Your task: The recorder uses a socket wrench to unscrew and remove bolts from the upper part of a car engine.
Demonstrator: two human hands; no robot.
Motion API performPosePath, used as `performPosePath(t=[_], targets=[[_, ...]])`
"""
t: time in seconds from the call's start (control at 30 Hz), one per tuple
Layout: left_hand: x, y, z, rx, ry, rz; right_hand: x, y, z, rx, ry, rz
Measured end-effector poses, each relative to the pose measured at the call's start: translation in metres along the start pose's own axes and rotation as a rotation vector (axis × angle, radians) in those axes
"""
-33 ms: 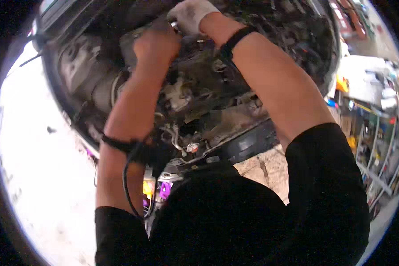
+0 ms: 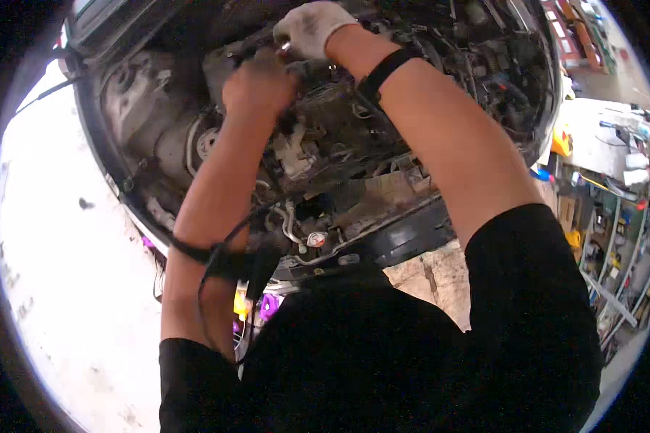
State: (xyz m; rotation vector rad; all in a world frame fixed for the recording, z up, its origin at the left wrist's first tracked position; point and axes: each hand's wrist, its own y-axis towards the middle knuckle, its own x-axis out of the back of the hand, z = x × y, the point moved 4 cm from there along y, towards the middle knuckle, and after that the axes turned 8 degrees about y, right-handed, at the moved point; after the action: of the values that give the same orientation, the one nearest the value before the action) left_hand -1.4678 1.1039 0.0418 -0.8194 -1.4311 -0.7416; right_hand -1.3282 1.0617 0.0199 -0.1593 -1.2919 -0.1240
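Observation:
Both my hands reach deep into a car's engine bay (image 2: 354, 130), close together near its far side. My right hand (image 2: 314, 27) wears a stained white glove, its fingers curled round a small shiny metal piece (image 2: 286, 48) whose kind I cannot make out. Just to the left and nearer, my left hand (image 2: 258, 88) is bent into a fist over the dark engine parts. Its fingertips are blurred, and whatever they grip is hidden. A red-and-white round cap (image 2: 315, 239) sits near the front edge, below the hands.
Black straps circle both forearms, and a black cable (image 2: 217, 252) hangs by the left one. The car's dark front panel (image 2: 412, 234) lies close to my body. To the right stand a cluttered white table (image 2: 592, 137) and a metal rack (image 2: 614, 252) with shop items.
My left hand and forearm have shifted slightly right and nearer to me. The gloved right hand stays almost in place.

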Motion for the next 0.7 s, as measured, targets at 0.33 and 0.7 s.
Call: performPosePath(t=[0.33,0.7], targets=[[-0.029,-0.055,-0.035,-0.144,-0.561,0.099,0.007,-0.058,-0.015,-0.367,0.14,-0.13],[-0.052,-0.067,-0.04,-0.169,-0.779,0.228,0.039,-0.072,0.009,-0.553,0.284,0.414]])
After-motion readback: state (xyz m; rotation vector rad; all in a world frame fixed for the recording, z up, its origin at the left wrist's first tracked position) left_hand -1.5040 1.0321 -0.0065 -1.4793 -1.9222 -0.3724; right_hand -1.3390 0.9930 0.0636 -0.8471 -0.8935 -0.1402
